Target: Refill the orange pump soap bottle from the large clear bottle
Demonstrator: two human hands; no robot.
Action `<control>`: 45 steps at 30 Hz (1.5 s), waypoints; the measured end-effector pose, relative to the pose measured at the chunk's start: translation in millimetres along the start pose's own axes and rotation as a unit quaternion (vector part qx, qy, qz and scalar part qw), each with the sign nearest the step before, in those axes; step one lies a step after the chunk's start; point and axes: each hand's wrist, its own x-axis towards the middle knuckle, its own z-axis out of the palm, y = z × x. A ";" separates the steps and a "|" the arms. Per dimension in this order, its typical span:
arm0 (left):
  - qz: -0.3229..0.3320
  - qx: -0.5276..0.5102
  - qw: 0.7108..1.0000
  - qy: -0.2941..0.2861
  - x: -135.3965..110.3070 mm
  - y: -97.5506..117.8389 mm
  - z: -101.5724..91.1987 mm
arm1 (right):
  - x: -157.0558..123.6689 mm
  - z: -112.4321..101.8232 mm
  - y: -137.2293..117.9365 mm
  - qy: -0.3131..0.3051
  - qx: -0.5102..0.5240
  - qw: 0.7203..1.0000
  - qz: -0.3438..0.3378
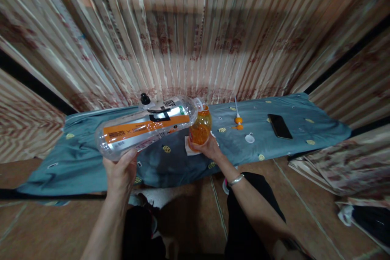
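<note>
My left hand (122, 168) is wrapped round the lower end of a large clear plastic bottle (146, 128) with an orange and silver label. The bottle lies tilted in the air, its mouth pointing right, at the opening of an orange translucent bottle (201, 126). Whether liquid is passing between them I cannot make out. Low on the orange bottle, my right hand (209, 146) grips its side. A white tissue or cloth (191, 148) shows beneath it. To the right lies an orange pump head (238, 121) with a white tube.
A black phone (279, 126) rests on the teal patterned cloth (170, 170) at the right. Behind the clear bottle stands a black pump top (145, 98). Striped curtains (195, 40) hang along the back, and dark poles run at both sides. Tiled floor (195, 215) lies below.
</note>
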 end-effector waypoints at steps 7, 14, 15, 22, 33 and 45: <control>0.007 0.012 1.000 -0.005 -2.8 4.3 4.1 | 0.8 -1.0 3.5 0.009 -0.018 1.000 -0.003; -0.001 -0.008 1.000 0.015 -2.2 2.0 1.6 | 0.1 -0.7 1.0 0.016 -0.032 0.999 0.005; 0.001 -0.010 1.000 0.014 -1.7 1.1 1.2 | -0.5 -0.4 -0.5 0.017 -0.032 0.999 0.004; 0.020 -0.020 1.000 0.010 3.2 -6.4 -3.3 | -3.1 -2.7 -10.4 0.015 -0.028 1.000 0.000; 0.031 -0.005 0.999 -0.007 2.2 -3.7 -3.8 | -2.3 -0.1 -7.6 0.023 -0.031 0.999 0.006; 0.015 -0.014 1.000 0.012 0.2 0.0 -3.8 | -0.3 3.2 -4.6 0.014 0.001 1.000 -0.002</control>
